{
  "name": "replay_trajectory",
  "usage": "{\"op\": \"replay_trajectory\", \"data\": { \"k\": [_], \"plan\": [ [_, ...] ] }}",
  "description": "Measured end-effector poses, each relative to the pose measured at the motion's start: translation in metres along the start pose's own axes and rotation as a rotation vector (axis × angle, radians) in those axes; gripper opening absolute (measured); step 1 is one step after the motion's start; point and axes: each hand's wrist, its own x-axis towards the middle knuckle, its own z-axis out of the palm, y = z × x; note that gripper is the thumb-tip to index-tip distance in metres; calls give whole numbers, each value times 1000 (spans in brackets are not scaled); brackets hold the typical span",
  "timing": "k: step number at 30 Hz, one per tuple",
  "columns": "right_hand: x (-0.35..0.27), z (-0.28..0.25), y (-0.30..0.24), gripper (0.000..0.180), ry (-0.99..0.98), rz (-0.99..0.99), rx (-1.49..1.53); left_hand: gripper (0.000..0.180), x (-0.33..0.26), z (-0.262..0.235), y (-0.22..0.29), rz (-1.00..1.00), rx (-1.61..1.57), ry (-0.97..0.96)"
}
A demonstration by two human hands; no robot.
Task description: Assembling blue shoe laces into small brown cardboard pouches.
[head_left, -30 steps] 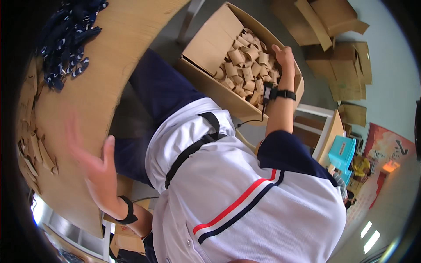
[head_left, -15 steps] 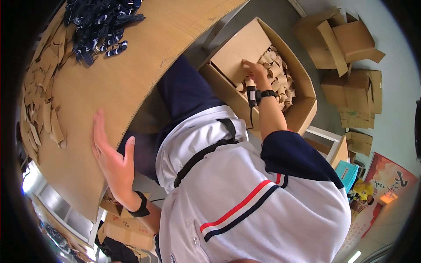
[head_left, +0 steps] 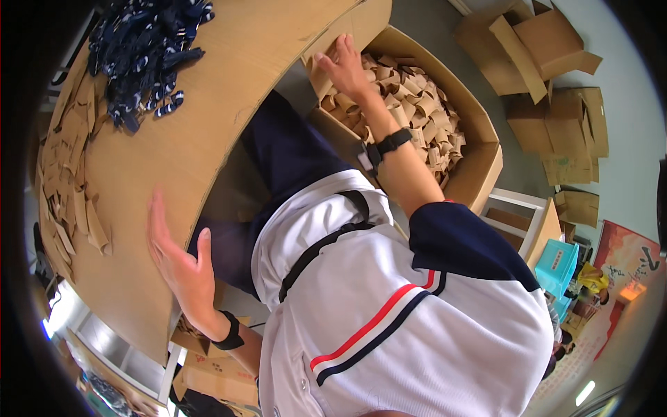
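My left hand (head_left: 179, 260) is held at the table's near edge, thumb spread from the stretched fingers, holding nothing. At the far side of a large cardboard box (head_left: 488, 163), my right hand (head_left: 345, 71) rests its fingertips against a raised cardboard flap (head_left: 363, 29). Its thumb stands apart from the fingers, and no object shows in the hand. Many short, curled brown cardboard pieces (head_left: 425, 111) fill the box below my right forearm. Both wrists wear black bands.
The brown tabletop (head_left: 201, 97) carries a heap of dark blue cables (head_left: 142, 52) and, along its left side, strips of brown card (head_left: 69, 181). Opened cartons (head_left: 549, 48) stand by the wall at right. A turquoise bin (head_left: 556, 267) sits beyond my right shoulder.
My right hand has moved up and left, swinging the flap toward the table and uncovering more cardboard pieces. My left hand stays nearly where it was.
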Motion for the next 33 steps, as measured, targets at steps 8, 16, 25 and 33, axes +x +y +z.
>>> {"op": "replay_trajectory", "data": {
  "k": [8, 16, 25, 33],
  "plan": [
    [-29, -21, 0, 56, 139, 177, 400, 69, -1, -6, -6, -53, 58, 35],
    [-24, -85, -15, 53, 494, -36, 353, 68, -11, -20, -16, -148, -57, 22],
    [40, -8, -348, 15, -316, -852, 218, 57, -24, -24, -28, -156, -255, 199],
    [111, 117, -382, 31, -159, -1260, -783, 45, -24, -29, -32, -176, -315, 209]
  ]
}}
